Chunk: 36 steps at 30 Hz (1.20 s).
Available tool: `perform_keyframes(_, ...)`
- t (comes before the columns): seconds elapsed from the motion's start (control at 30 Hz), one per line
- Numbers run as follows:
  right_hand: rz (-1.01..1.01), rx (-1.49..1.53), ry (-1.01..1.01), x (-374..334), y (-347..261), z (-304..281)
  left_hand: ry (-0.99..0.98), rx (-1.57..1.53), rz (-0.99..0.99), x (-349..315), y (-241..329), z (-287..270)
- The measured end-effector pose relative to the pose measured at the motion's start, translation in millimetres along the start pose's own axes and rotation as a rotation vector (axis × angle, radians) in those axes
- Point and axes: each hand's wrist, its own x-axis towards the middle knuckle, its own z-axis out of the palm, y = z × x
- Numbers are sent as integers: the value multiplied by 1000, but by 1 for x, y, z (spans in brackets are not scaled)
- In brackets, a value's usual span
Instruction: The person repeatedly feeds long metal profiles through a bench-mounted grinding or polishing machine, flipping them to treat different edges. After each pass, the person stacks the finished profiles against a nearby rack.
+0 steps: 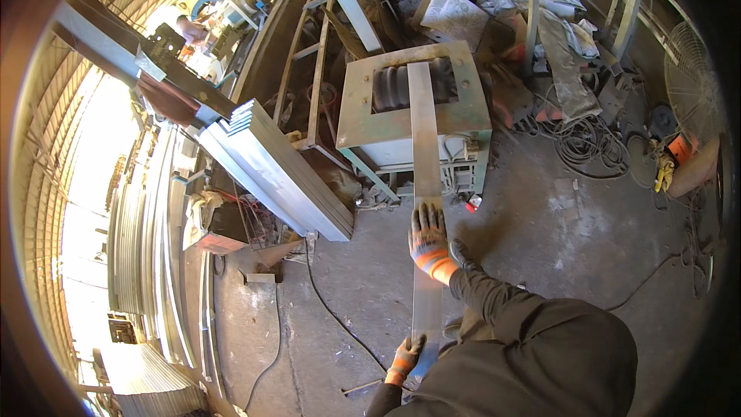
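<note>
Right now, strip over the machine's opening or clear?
Over: the metal strip hides part of the black roller in the machine. Contact: cannot tell.

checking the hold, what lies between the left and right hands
In the head view, a bare stretch of the metal bar lies between the left hand and right hand.

The right hand (429,242) lies flat on a long metal bar (425,143), the left hand (405,358) gripping its edge.

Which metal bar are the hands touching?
The flat bar reaching over the green machine; the other silver bars are bundled together to its left.
</note>
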Motion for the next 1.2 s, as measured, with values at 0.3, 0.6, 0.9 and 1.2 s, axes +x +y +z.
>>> perform_keyframes(0.3,198,339,44,73,-6,7,289,643,193,-3,62,-22)
perform_keyframes(0.6,390,-66,78,476,97,53,499,726,490,237,371,38)
perform_keyframes(0.9,302,-68,108,462,100,92,401,689,406,267,340,46)
perform_keyframes(1.2,306,80,1,190,-19,51,394,698,309,61,122,-8)
